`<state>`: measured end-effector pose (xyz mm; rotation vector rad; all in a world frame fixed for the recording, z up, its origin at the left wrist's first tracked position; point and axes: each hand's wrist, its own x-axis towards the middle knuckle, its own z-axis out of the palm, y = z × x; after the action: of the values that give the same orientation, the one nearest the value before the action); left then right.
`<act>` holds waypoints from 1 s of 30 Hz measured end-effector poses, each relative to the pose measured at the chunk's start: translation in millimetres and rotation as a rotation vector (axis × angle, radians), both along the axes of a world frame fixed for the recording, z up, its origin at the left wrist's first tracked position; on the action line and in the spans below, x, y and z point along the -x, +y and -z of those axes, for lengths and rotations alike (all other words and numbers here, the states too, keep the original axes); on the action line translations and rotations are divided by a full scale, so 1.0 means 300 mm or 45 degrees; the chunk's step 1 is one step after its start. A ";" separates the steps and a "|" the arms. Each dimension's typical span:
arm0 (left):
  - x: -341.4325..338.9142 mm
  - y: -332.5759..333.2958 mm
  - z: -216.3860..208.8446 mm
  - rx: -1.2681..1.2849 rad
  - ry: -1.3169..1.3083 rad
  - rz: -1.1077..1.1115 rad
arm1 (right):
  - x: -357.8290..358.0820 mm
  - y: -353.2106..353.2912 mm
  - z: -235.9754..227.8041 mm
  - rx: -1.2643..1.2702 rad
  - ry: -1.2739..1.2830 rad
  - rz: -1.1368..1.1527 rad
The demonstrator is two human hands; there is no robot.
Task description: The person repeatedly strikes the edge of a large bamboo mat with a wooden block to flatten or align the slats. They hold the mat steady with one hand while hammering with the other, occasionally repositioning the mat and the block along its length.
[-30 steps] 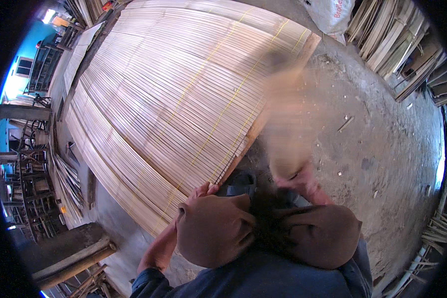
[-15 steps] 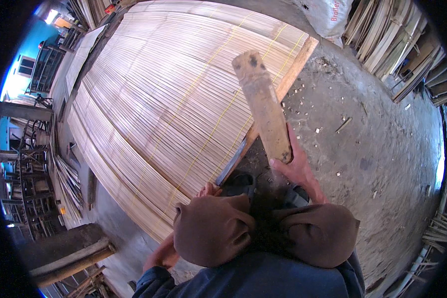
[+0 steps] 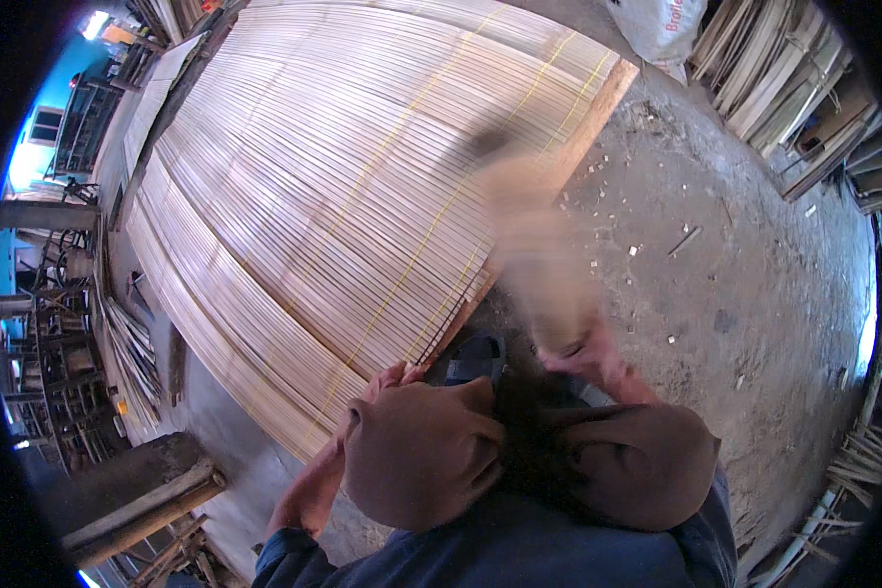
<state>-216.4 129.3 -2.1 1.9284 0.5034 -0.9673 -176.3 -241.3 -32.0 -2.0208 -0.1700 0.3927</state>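
A large mat of thin pale slats (image 3: pixel 294 176), bound by several yellow threads, lies in front of me on a wooden board (image 3: pixel 598 103) that shows along its right edge. My right hand (image 3: pixel 598 363) is closed around the near end of a flat wooden bat (image 3: pixel 544 255). The bat is smeared by motion, over and beside the mat's right edge. My left hand (image 3: pixel 390 379) has curled fingers at the mat's near corner. My brown-clad knee (image 3: pixel 421 456) partly covers it, and what it grips is hidden.
Small wood chips (image 3: pixel 633 251) are scattered on the grey floor (image 3: pixel 755 323) to the right. Bundled strips (image 3: pixel 774 78) and a white sack (image 3: pixel 661 29) stand at the far right. A thick beam (image 3: pixel 127 490) is at the near left, with frames and strips beyond it.
The bat has gone from sharp to blurred as it swings in my right hand. The long metal blade seen along the mat's edge by my left hand no longer shows clearly.
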 end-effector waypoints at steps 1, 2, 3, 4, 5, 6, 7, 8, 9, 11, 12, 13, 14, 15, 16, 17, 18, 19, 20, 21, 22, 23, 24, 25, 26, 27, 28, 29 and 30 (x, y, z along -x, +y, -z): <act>0.009 0.014 -0.023 -0.048 0.066 0.031 | 0.049 0.024 0.073 0.020 0.034 -0.076; 0.028 0.043 0.008 -0.107 -0.049 0.031 | 0.006 0.047 0.070 0.014 0.026 -0.093; 0.068 0.065 0.024 -0.138 -0.101 0.024 | -0.033 0.057 0.058 0.077 0.060 -0.123; 0.084 0.068 0.022 -0.163 -0.123 0.014 | -0.095 0.052 0.015 0.152 0.110 -0.166; 0.063 0.061 0.030 -0.164 -0.143 0.019 | -0.089 0.043 -0.008 0.236 0.192 -0.194; 0.095 0.053 0.032 -0.165 -0.125 0.018 | -0.056 0.039 -0.008 0.192 0.199 -0.176; 0.103 0.036 0.024 -0.160 -0.130 0.023 | -0.058 0.031 -0.011 0.149 0.173 -0.154; 0.095 0.024 0.021 -0.151 -0.140 0.032 | -0.062 0.026 -0.013 0.106 0.148 -0.135; 0.080 0.011 0.026 -0.143 -0.153 0.046 | -0.070 0.025 -0.010 0.058 0.081 -0.090; 0.081 0.003 0.019 -0.151 -0.158 0.048 | -0.081 0.038 -0.003 -0.050 -0.036 -0.014; 0.085 0.003 0.011 -0.154 -0.160 0.041 | -0.086 0.044 -0.005 -0.095 -0.029 0.017; 0.085 0.006 0.008 -0.156 -0.164 0.036 | -0.100 0.054 -0.030 -0.135 -0.024 0.046; 0.089 0.007 0.005 -0.157 -0.164 0.034 | -0.117 0.062 -0.061 -0.175 -0.019 0.075; 0.099 0.011 0.003 -0.158 -0.161 0.026 | -0.138 0.069 -0.102 -0.170 -0.048 0.088; 0.094 -0.001 0.023 -0.138 -0.159 0.043 | -0.157 0.054 -0.155 -0.142 -0.076 0.122; 0.095 -0.011 0.046 -0.114 -0.155 0.055 | -0.177 0.038 -0.213 -0.114 -0.103 0.156; 0.114 0.007 0.018 -0.148 -0.153 0.038 | -0.209 0.053 -0.272 -0.205 -0.190 0.211; 0.129 0.017 0.007 -0.158 -0.153 0.022 | -0.237 0.061 -0.339 -0.275 -0.276 0.271; 0.144 0.033 0.001 -0.178 -0.146 0.009 | -0.249 0.073 -0.388 -0.353 -0.348 0.340; 0.160 0.043 -0.007 -0.188 -0.138 -0.007 | -0.254 0.090 -0.452 -0.562 -0.368 0.387; 0.158 0.039 -0.006 -0.171 -0.132 -0.015 | -0.260 0.100 -0.528 -0.741 -0.393 0.441; 0.147 0.035 -0.006 -0.151 -0.128 -0.011 | -0.252 0.094 -0.534 -0.771 -0.245 0.465; 0.140 0.030 -0.003 -0.137 -0.122 -0.013 | -0.241 0.090 -0.536 -0.802 -0.092 0.497; 0.128 0.017 0.006 -0.115 -0.122 -0.002 | -0.199 0.048 -0.484 -0.677 0.229 0.495; 0.134 0.037 -0.034 -0.179 -0.129 -0.017 | -0.168 0.044 -0.344 -0.569 0.216 0.318; 0.091 -0.013 0.020 -0.090 -0.138 0.043 | -0.118 -0.027 -0.252 -0.331 0.165 0.230; 0.090 -0.003 0.016 -0.103 -0.145 0.049 | -0.081 -0.010 -0.108 -0.132 0.083 0.019; 0.098 0.005 0.018 -0.114 -0.152 0.045 | -0.046 0.011 0.031 0.056 -0.030 -0.186; 0.122 0.032 0.018 -0.158 -0.160 0.026 | -0.017 0.053 0.104 0.199 0.144 -0.319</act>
<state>-253.0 138.9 -7.6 2.0941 0.4807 -0.8382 -171.3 -225.4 -63.1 -2.1299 -0.3331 0.6954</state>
